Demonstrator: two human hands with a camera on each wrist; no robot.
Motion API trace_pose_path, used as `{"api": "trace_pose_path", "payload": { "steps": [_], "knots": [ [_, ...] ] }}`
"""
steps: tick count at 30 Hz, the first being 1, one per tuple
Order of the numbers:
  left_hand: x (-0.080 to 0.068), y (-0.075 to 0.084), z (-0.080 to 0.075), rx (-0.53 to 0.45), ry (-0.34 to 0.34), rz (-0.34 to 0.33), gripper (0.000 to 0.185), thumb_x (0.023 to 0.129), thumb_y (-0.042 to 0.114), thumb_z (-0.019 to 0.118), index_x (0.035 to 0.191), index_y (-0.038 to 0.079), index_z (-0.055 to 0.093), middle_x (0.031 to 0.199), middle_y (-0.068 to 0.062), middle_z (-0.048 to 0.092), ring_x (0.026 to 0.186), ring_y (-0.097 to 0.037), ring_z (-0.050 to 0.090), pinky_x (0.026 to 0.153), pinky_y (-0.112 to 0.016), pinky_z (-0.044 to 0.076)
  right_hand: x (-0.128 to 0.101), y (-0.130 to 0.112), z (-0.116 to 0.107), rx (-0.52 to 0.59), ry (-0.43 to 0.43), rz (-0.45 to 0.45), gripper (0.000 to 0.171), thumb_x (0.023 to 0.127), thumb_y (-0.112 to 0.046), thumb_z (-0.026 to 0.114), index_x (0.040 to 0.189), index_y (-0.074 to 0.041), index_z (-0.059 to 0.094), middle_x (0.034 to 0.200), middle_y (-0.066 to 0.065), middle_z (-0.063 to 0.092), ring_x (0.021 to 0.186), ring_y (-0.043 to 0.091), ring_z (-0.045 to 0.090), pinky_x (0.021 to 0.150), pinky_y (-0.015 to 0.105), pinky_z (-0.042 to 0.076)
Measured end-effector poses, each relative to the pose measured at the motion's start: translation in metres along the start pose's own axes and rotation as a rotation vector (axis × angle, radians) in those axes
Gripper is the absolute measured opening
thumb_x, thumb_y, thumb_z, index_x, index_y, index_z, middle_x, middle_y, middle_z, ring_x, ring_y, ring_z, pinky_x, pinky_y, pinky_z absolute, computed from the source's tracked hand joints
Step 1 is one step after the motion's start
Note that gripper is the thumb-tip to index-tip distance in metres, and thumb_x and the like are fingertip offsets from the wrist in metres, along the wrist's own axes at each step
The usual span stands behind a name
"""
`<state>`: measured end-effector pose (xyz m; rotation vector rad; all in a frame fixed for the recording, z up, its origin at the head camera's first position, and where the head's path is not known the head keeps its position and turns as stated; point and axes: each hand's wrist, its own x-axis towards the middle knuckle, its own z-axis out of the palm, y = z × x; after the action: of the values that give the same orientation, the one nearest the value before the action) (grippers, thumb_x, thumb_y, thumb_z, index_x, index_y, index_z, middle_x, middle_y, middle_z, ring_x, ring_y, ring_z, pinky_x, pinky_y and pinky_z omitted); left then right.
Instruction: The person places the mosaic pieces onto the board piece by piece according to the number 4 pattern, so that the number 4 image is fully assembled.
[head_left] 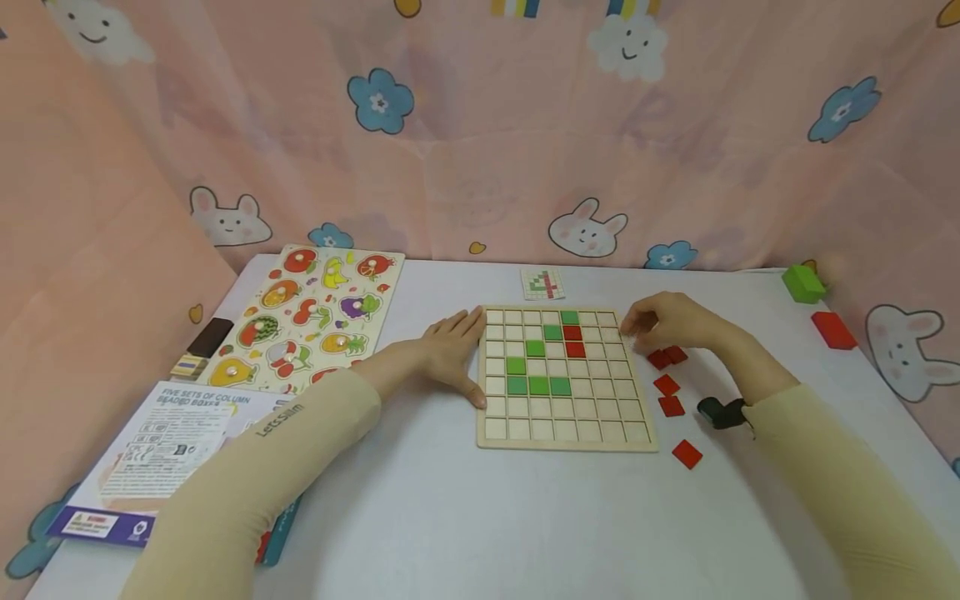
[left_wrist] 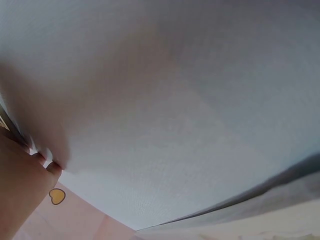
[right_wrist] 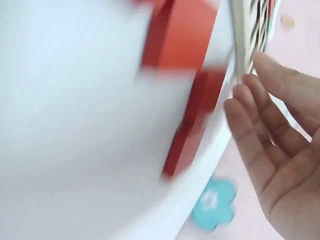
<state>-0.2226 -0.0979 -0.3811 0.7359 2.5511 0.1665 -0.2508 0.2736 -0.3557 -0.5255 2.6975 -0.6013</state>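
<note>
A wooden grid board (head_left: 566, 417) lies mid-table with several green tiles (head_left: 538, 385) and two red tiles (head_left: 573, 340) set in its cells. My left hand (head_left: 454, 348) lies flat on the table with its fingers against the board's left edge. At the board's right edge, my right hand (head_left: 654, 328) hovers over a pair of loose red tiles (head_left: 667, 357). In the right wrist view the right hand (right_wrist: 265, 135) has relaxed, empty fingers beside blurred red tiles (right_wrist: 175, 40). The left wrist view shows only bare tabletop (left_wrist: 175, 100).
More red tiles (head_left: 687, 453) lie right of the board. A small pattern card (head_left: 542, 283) sits behind it. A fruit peg puzzle (head_left: 307, 317) and a printed box (head_left: 165, 442) are at the left. A green block (head_left: 802, 283) and a red block (head_left: 832, 330) sit at the far right. Pink cloth walls surround the table.
</note>
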Motion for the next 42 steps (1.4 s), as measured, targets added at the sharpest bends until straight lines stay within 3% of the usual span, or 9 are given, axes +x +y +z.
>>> {"api": "trace_pose_path", "payload": {
  "steps": [6,11,16,20,24,29,38,42],
  "knots": [
    [0.000,0.000,0.000,0.006,-0.002,-0.001,0.142,0.067,0.075,0.074,0.158,0.008,-0.012,0.167,-0.009,-0.018,0.157,-0.032,-0.010,0.127,-0.053,0.004,-0.014,0.037,-0.015,0.036,-0.099,0.092,0.023,0.084,-0.010,0.073,0.107,-0.008,0.072,0.104,0.007,0.070,0.097,0.021,0.060,0.083,0.031,0.052],
    [0.001,-0.001,0.000,0.002,-0.003,-0.004,0.142,0.067,0.075,0.074,0.158,0.008,-0.012,0.167,-0.008,-0.018,0.157,-0.032,-0.010,0.127,-0.053,0.005,-0.018,0.052,-0.015,0.088,-0.154,0.114,0.030,0.079,-0.010,0.078,0.108,-0.007,0.069,0.100,0.008,0.065,0.097,0.022,0.057,0.081,0.030,0.050],
    [0.001,-0.001,0.000,0.000,0.000,-0.005,0.142,0.067,0.075,0.074,0.158,0.008,-0.012,0.167,-0.008,-0.017,0.157,-0.032,-0.010,0.127,-0.054,0.005,-0.018,0.053,-0.011,0.075,-0.148,0.117,0.025,0.079,-0.011,0.080,0.101,-0.008,0.069,0.091,0.007,0.062,0.091,0.022,0.054,0.075,0.030,0.048],
    [0.001,0.000,0.000,-0.002,-0.003,-0.003,0.142,0.067,0.075,0.074,0.158,0.008,-0.012,0.167,-0.008,-0.017,0.157,-0.032,-0.010,0.127,-0.053,0.005,-0.015,0.050,-0.011,0.026,-0.089,0.133,0.016,0.083,-0.016,0.078,0.096,-0.010,0.072,0.087,0.004,0.064,0.090,0.021,0.054,0.074,0.029,0.046],
    [0.001,0.000,0.000,-0.003,-0.006,-0.006,0.141,0.067,0.074,0.074,0.158,0.008,-0.011,0.167,-0.008,-0.017,0.157,-0.032,-0.010,0.127,-0.053,0.005,-0.012,0.040,-0.013,0.033,-0.001,0.128,0.013,0.089,-0.023,0.073,0.095,-0.012,0.074,0.089,0.003,0.069,0.090,0.021,0.055,0.075,0.029,0.046],
    [0.000,0.000,0.000,0.005,0.000,-0.001,0.142,0.067,0.074,0.075,0.158,0.007,-0.011,0.167,-0.009,-0.017,0.157,-0.033,-0.009,0.127,-0.055,0.006,-0.005,0.011,-0.008,0.089,0.046,0.048,0.011,0.091,-0.020,0.071,0.097,-0.011,0.073,0.095,0.005,0.072,0.087,0.021,0.058,0.074,0.027,0.051],
    [0.002,-0.001,0.001,0.006,0.006,0.008,0.142,0.068,0.074,0.074,0.158,0.006,-0.012,0.167,-0.011,-0.017,0.157,-0.034,-0.010,0.126,-0.055,0.006,0.004,-0.042,0.017,0.132,-0.064,-0.144,0.010,0.092,-0.015,0.069,0.100,-0.012,0.075,0.097,0.003,0.073,0.086,0.016,0.060,0.077,0.025,0.051],
    [0.002,-0.001,0.001,0.012,0.004,0.008,0.142,0.067,0.075,0.074,0.158,0.007,-0.012,0.167,-0.010,-0.017,0.157,-0.033,-0.010,0.127,-0.055,0.006,0.007,-0.052,0.026,0.122,-0.086,-0.171,0.008,0.089,-0.011,0.071,0.096,-0.013,0.076,0.092,0.001,0.073,0.083,0.015,0.060,0.077,0.022,0.051]
  ]
}}
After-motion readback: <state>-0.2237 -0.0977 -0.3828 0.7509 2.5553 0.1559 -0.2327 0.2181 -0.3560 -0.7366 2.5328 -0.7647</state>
